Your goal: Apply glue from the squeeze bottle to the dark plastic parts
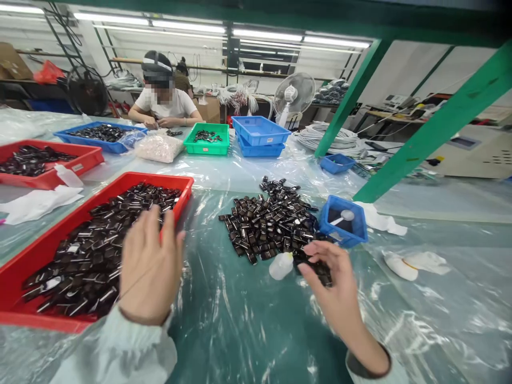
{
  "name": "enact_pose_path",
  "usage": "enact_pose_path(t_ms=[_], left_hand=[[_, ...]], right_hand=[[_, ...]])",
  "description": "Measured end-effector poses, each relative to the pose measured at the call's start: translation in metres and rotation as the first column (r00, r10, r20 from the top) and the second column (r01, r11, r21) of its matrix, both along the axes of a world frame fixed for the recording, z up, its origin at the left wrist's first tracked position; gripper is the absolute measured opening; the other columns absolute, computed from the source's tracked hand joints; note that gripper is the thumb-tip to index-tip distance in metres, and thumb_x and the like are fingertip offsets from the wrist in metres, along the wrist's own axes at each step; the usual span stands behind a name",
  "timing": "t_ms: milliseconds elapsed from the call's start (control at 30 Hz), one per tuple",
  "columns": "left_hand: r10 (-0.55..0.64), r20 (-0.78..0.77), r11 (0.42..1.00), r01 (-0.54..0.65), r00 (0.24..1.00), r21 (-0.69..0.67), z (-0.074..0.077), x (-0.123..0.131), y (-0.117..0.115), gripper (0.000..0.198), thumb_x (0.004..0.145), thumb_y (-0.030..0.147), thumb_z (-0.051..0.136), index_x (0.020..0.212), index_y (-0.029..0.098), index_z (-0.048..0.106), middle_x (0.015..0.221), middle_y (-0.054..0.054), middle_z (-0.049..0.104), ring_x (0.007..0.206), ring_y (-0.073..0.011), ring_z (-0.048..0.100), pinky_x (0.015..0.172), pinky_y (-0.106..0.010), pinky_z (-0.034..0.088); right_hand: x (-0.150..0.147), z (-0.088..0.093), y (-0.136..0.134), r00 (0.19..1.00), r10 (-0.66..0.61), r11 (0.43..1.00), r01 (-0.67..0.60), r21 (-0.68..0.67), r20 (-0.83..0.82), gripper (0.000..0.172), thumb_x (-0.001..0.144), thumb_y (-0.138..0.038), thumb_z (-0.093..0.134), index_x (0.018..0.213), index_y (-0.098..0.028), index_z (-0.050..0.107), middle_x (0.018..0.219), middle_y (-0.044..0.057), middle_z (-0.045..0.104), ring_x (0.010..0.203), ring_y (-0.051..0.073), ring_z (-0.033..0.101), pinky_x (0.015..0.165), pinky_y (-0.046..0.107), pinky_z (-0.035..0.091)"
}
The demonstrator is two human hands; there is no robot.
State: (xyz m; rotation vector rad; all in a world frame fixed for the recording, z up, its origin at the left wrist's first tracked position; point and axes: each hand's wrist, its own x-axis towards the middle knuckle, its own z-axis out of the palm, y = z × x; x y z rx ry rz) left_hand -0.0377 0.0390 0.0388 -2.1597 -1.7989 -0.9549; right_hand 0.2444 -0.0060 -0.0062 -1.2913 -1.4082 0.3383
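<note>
My left hand (150, 266) is raised above the right edge of a long red tray (184, 198), fingers stretched and a little blurred. Many small dark brown, glossy pieces (92, 256) fill that tray. My right hand (338, 280) is open, thumb and fingers curved apart, with nothing visible gripped. It hovers at the near right side of a heap of the same dark pieces (272, 221) on the plastic-covered table. Just left of its thumb stands a small translucent squeeze bottle (281, 266) with a yellowish tip. Some dark pieces show behind the right-hand fingers.
A small blue bin (344, 240) holding a white scoop-like item (344, 217) stands right of the heap. A tied white cloth bundle (414, 265) lies farther right. Slanted green posts (432, 128) rise at right. Across the table sits a person (172, 106) near a green tray (207, 149).
</note>
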Motion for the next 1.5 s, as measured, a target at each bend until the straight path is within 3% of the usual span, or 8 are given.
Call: enact_pose_path(t_ms=[100,167,267,467,833,1100,1267,1500], left_hand=[[-0.176,-0.161,0.980,0.157,0.971,-0.124,-0.027,0.039,0.003,0.028,0.092,0.016,0.041,0.114,0.008,0.057,0.113,-0.021,0.060,0.105,-0.0359,0.056,0.087,-0.052,0.043],[-0.237,-0.158,0.960,0.206,0.959,-0.190,-0.045,0.062,0.009,0.022,0.093,0.020,0.043,0.103,0.013,0.062,0.087,-0.012,0.066,0.081,-0.0282,0.062,0.075,-0.042,0.048],[-0.242,-0.077,0.945,0.217,0.967,-0.243,-0.064,0.082,0.026,0.022,0.093,0.029,0.047,0.097,0.012,0.061,0.080,-0.010,0.064,0.075,-0.0272,0.060,0.070,-0.040,0.048],[-0.265,0.249,0.897,0.333,0.931,-0.290,-0.082,0.078,0.041,0.015,0.085,0.033,0.056,0.081,0.018,0.054,0.082,-0.006,0.062,0.081,-0.0258,0.057,0.075,-0.040,0.047],[-0.016,0.824,0.818,0.482,0.566,-0.315,-0.071,0.052,0.024,0.035,0.078,0.048,0.050,0.087,0.016,0.060,0.074,-0.003,0.063,0.067,-0.0175,0.060,0.067,-0.030,0.050],[0.169,0.908,0.729,0.572,0.384,-0.377,-0.064,0.047,0.010,0.031,0.073,0.047,0.057,0.073,0.017,0.064,0.064,0.001,0.057,0.064,-0.0155,0.052,0.063,-0.026,0.044],[0.290,0.922,0.616,0.687,0.258,-0.386,-0.061,0.053,-0.002,0.056,0.065,0.061,0.066,0.099,0.016,0.062,0.083,-0.004,0.064,0.079,-0.0202,0.063,0.078,-0.033,0.050],[0.362,0.920,0.587,0.729,0.152,-0.352,-0.059,0.053,-0.003,0.052,0.062,0.065,0.067,0.081,0.018,0.054,0.079,-0.003,0.063,0.080,-0.0200,0.064,0.080,-0.034,0.049]], right_hand=[[0.002,-0.017,0.002,0.982,0.171,0.944,-0.140,-0.300,0.078,0.053,0.080,-0.029,0.066,0.124,-0.024,0.036,0.120,0.012,0.058,0.101,0.025,0.058,0.083,0.042,0.048],[-0.004,-0.023,0.002,0.968,0.233,0.894,-0.175,-0.414,0.094,0.043,0.084,-0.031,0.060,0.119,-0.024,0.037,0.118,0.011,0.060,0.101,0.025,0.060,0.083,0.041,0.050],[-0.011,-0.024,0.002,0.960,0.255,0.874,-0.180,-0.451,0.112,0.024,0.086,-0.030,0.055,0.107,-0.024,0.044,0.104,0.008,0.064,0.094,0.024,0.063,0.079,0.038,0.052],[-0.007,-0.023,0.001,0.953,0.268,0.871,-0.179,-0.458,0.138,0.025,0.085,-0.028,0.057,0.107,-0.025,0.044,0.094,0.005,0.065,0.083,0.023,0.062,0.073,0.036,0.050],[-0.004,-0.022,0.001,0.945,0.265,0.882,-0.157,-0.445,0.192,0.023,0.086,-0.027,0.058,0.104,-0.025,0.045,0.092,0.004,0.063,0.079,0.021,0.058,0.071,0.033,0.048],[-0.004,-0.019,0.000,0.932,0.286,0.866,-0.152,-0.477,0.222,0.025,0.087,-0.031,0.056,0.109,-0.025,0.044,0.091,0.004,0.062,0.076,0.021,0.058,0.065,0.032,0.049],[-0.004,-0.016,0.000,0.921,0.309,0.857,-0.161,-0.490,0.238,0.026,0.088,-0.031,0.055,0.111,-0.026,0.044,0.095,0.004,0.063,0.077,0.021,0.059,0.065,0.032,0.049],[-0.004,-0.014,-0.001,0.910,0.316,0.860,-0.155,-0.486,0.268,0.026,0.088,-0.031,0.055,0.111,-0.026,0.045,0.093,0.003,0.063,0.075,0.020,0.059,0.063,0.031,0.049]])
